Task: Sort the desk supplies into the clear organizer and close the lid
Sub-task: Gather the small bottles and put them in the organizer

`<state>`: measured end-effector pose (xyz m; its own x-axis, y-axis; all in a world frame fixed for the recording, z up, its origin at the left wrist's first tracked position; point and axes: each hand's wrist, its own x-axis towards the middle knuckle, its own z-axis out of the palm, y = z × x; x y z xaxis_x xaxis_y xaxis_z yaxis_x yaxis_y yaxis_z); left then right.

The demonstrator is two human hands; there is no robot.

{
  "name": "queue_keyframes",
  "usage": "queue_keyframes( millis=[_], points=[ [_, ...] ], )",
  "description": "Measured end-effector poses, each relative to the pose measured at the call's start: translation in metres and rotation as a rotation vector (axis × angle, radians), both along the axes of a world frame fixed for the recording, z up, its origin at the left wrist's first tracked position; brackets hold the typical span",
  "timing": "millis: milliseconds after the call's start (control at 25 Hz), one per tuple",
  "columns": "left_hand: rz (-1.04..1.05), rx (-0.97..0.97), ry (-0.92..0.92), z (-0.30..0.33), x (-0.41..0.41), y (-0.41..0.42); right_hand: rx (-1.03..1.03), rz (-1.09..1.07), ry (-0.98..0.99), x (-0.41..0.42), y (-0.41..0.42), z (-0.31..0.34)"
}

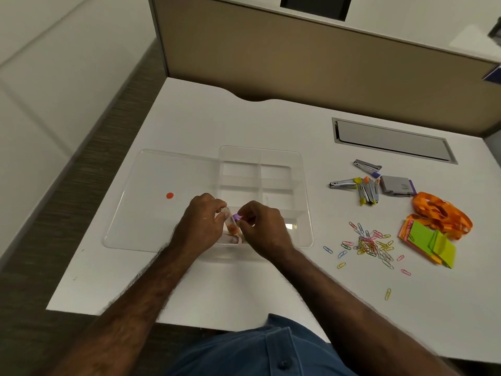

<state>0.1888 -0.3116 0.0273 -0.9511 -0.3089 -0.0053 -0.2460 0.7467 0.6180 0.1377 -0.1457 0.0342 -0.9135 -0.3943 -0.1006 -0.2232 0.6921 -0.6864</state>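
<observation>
The clear organizer [295,169] sits mid-desk, its lid [151,202] swung open flat to the left, an orange dot on it. Both hands meet over its near-left compartment. My left hand [202,226] grips a small clear tube [230,222] holding something orange. My right hand [264,226] pinches a small purple piece [237,217] at the tube's top. To the right lie colourful paper clips [368,244], staple removers with coloured tips [364,185], a grey staple box [395,185], an orange lanyard [442,213] and sticky notes [431,242].
A metal cable hatch [393,139] is set into the desk at back right. A beige partition [325,61] runs behind the desk. The desk's left edge drops to dark carpet [54,213].
</observation>
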Motion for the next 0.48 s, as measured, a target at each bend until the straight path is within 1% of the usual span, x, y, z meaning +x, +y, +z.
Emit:
queue_keyframes(
  millis=[120, 200, 320, 480],
  points=[
    [0.051, 0.058, 0.045, 0.006, -0.001, 0.006, -0.018, -0.026, -0.009, -0.002, 0.008, 0.004],
    [0.073, 0.111, 0.037, 0.01, -0.002, 0.012, -0.026, -0.024, -0.003, -0.001, 0.012, 0.005],
    [0.075, 0.161, -0.003, 0.012, -0.004, 0.022, -0.034, -0.011, 0.006, 0.0, 0.015, 0.004],
    [0.108, 0.157, -0.11, 0.007, -0.005, 0.027, -0.003, 0.009, 0.003, 0.006, 0.019, 0.0]
  ],
)
